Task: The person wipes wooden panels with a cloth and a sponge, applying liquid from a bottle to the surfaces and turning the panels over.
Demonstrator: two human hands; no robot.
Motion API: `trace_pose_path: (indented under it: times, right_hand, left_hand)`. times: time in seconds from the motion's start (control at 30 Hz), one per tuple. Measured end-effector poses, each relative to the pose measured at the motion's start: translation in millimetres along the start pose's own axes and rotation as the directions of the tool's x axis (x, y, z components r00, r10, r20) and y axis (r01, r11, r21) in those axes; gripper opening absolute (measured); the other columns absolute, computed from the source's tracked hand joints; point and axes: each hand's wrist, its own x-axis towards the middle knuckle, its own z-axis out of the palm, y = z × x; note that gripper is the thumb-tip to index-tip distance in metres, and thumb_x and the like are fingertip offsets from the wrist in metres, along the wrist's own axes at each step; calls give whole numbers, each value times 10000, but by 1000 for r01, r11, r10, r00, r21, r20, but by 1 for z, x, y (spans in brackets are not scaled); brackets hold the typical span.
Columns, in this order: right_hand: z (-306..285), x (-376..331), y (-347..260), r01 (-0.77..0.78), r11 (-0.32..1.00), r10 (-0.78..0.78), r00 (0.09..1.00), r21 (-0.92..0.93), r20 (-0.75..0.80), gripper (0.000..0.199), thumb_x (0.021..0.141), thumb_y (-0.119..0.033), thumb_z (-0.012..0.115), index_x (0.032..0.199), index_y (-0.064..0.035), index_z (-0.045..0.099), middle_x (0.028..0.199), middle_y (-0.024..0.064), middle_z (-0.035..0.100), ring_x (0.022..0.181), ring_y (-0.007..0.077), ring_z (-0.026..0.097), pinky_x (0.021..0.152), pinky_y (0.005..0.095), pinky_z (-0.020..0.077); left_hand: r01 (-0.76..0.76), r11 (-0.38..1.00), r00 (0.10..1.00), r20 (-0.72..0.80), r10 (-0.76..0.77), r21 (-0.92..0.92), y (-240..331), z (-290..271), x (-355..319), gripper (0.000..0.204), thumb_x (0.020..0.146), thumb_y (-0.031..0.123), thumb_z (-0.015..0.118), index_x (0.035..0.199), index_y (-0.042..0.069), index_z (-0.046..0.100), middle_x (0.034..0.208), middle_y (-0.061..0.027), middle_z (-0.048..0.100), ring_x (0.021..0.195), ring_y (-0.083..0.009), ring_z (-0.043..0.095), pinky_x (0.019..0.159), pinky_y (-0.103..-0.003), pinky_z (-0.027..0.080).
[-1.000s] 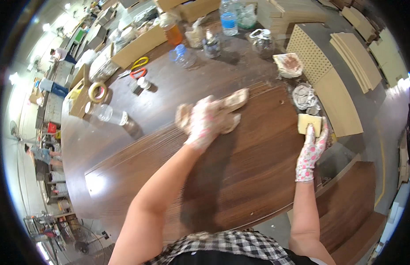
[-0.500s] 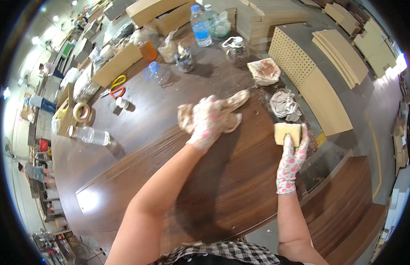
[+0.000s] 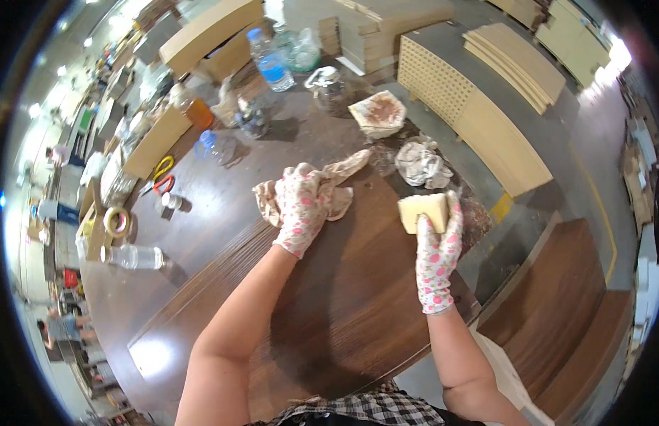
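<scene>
Pressing a bunched beige cloth (image 3: 341,203) down along the far edge of the brown wood-grain board (image 3: 372,266), the left hand (image 3: 301,209), fingers curled over the folds, would do best with even pressure along the grain. The right hand (image 3: 438,245) grips a yellow sponge (image 3: 413,206) near the board's right side, ideally clear of the crumpled rag (image 3: 421,163) just beyond; farther out, a water bottle (image 3: 272,64) stands on the worktop (image 3: 214,197).

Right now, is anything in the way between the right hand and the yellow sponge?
Only a flowered glove: the right hand holds the yellow sponge. Nothing else visible comes between them; the crumpled cloth lies beyond the sponge.
</scene>
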Motion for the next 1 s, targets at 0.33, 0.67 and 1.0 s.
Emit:
trace_pose_path:
  times: [0.33,0.67,1.0]
  right_hand:
    - [7,-3,7,192,973,-205,973,-125,-103,636,884,-249,615,1389,12,331,1294,230,508,1122,357,567,949,400,465]
    - [-2,11,-20,-60,996,64,997,-67,46,600,829,-199,659,1331,7,405,1199,197,562,1100,290,559,968,379,425]
    - [4,12,8,54,998,-55,998,-39,-43,537,922,-203,577,1348,58,381,1295,182,492,1180,244,491,1036,355,367]
  left_hand:
    - [-245,969,965,-100,241,-29,19,45,50,125,810,139,611,897,68,666,929,-105,607,864,-268,578,740,-376,477]
    - [-160,987,986,-60,158,-25,-52,-50,-55,226,829,183,608,1035,119,676,1115,-94,618,1044,-321,547,914,-416,426]
    - [313,917,949,-98,-298,247,-194,-178,-267,252,840,162,606,1083,113,650,1215,-72,580,1200,-308,461,1037,-458,310]
